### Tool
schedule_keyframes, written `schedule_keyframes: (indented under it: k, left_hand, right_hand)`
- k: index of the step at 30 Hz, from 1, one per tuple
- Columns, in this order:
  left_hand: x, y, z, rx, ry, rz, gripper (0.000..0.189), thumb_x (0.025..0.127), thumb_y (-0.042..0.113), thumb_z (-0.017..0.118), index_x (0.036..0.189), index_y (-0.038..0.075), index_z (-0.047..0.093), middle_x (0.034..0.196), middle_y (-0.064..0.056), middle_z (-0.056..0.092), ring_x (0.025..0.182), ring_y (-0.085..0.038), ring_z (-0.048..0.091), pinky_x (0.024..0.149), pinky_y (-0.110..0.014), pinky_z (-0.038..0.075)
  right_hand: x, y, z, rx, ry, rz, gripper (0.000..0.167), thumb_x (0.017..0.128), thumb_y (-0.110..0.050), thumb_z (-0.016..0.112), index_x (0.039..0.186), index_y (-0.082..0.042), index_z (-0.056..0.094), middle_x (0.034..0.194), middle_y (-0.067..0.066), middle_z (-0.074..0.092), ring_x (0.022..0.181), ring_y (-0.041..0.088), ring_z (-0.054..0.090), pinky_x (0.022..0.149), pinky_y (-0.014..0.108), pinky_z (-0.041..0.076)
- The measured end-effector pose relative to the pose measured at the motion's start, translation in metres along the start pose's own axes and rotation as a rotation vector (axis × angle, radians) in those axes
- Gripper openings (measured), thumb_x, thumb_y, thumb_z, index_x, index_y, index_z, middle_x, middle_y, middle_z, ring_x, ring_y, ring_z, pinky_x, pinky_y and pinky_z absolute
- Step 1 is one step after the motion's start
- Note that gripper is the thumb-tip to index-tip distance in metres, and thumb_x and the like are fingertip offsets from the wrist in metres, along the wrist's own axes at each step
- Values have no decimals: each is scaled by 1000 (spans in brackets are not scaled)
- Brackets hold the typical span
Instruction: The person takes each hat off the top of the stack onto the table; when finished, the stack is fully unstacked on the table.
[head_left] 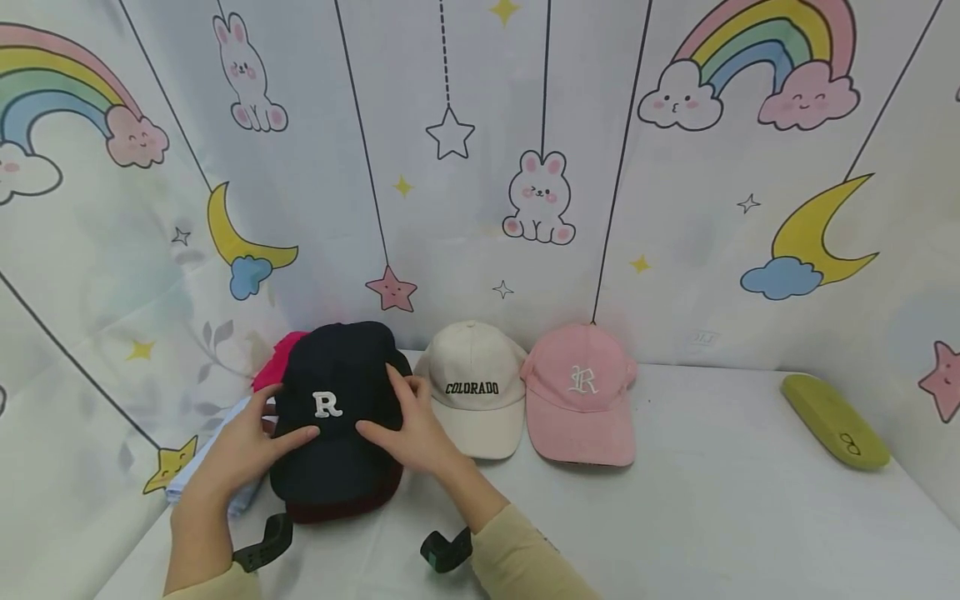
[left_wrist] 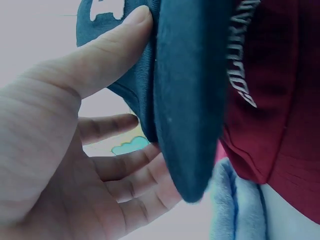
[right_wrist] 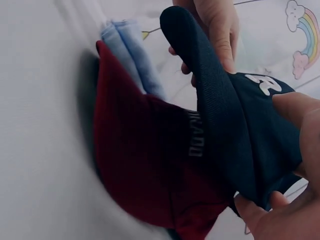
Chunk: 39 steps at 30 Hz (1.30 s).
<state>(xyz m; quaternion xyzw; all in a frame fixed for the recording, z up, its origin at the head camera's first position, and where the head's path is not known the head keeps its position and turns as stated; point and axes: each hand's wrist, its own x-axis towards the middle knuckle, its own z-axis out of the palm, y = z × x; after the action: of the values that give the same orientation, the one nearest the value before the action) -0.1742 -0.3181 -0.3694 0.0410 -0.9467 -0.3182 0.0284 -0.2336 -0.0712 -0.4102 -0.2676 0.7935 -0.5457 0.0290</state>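
Note:
A dark navy baseball cap [head_left: 337, 458] with a white letter R is held by its sides between both hands. My left hand [head_left: 243, 446] grips its left side, thumb on the front near the R. On the other side my right hand [head_left: 416, 429] holds it the same way, thumb just below the R. Under the navy cap lies a dark red cap [right_wrist: 135, 145] with pale lettering, mostly covered in the head view. In the right wrist view the navy brim [right_wrist: 210, 95] tilts away from the red cap's front.
To the right stand a cream cap [head_left: 471, 358] marked COLORADO and a pink cap [head_left: 581, 425]. A green glasses case [head_left: 832, 421] lies at the far right. Folded light blue cloth [left_wrist: 237, 205] and a bright pink item [head_left: 276, 360] sit at the left, partly hidden.

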Motion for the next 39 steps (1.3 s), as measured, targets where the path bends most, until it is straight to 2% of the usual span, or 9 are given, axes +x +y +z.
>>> schedule_keyframes:
  k: [5,10,19,24,28,34,37,39]
  left_hand:
    - [-2,8,-3,-19,65,56,101,89,50,75,153,-7,22,137,-34,44,111,-45,53,86,-59,52]
    - [-3,20,-3,-39,107,82,101,87,49,76,155,-4,23,140,-33,42,114,-46,51,85,-59,53]
    - [-2,40,7,-76,132,129,99,88,46,77,155,-2,24,142,-31,43,119,-48,52,86,-58,55]
    - [-3,51,11,-100,168,175,96,89,43,78,155,-2,25,140,-29,46,115,-47,55,88,-59,53]
    - [-1,63,17,-105,192,210,95,88,39,79,154,-3,26,144,-28,44,121,-46,51,95,-61,49]
    - [8,87,32,-97,177,220,96,87,40,79,155,-3,27,148,-27,39,131,-45,41,105,-63,39]
    - [13,98,41,-94,174,224,95,87,39,80,154,-2,27,147,-26,40,130,-43,41,105,-62,40]
    - [17,105,49,-101,178,235,93,86,36,81,154,-1,29,142,-25,44,124,-41,47,101,-59,45]
  right_hand:
    - [-1,-8,-10,11,19,-32,85,92,-43,70,162,-26,23,149,6,24,132,25,40,111,49,38]
    - [-2,-17,-21,3,49,-62,84,93,-42,70,161,-29,24,151,6,24,135,26,38,111,51,37]
    - [-7,-23,-42,-29,78,-78,82,93,-41,70,161,-30,25,150,5,24,136,25,35,110,53,37]
    - [-9,-26,-54,-27,90,-85,82,93,-37,71,161,-28,25,150,7,23,138,26,33,112,53,34]
    - [-13,-25,-66,-52,99,-108,85,94,-36,71,162,-24,22,150,10,21,139,30,32,112,53,34]
    - [-20,-16,-89,-130,166,-129,86,93,-32,73,161,-21,22,150,13,22,137,34,35,110,55,36]
    - [-24,-11,-101,-164,194,-125,87,93,-32,74,161,-20,22,150,15,23,135,36,37,109,57,37]
    - [-28,-8,-110,-174,210,-114,88,92,-33,74,161,-21,21,150,15,23,135,36,36,109,58,36]
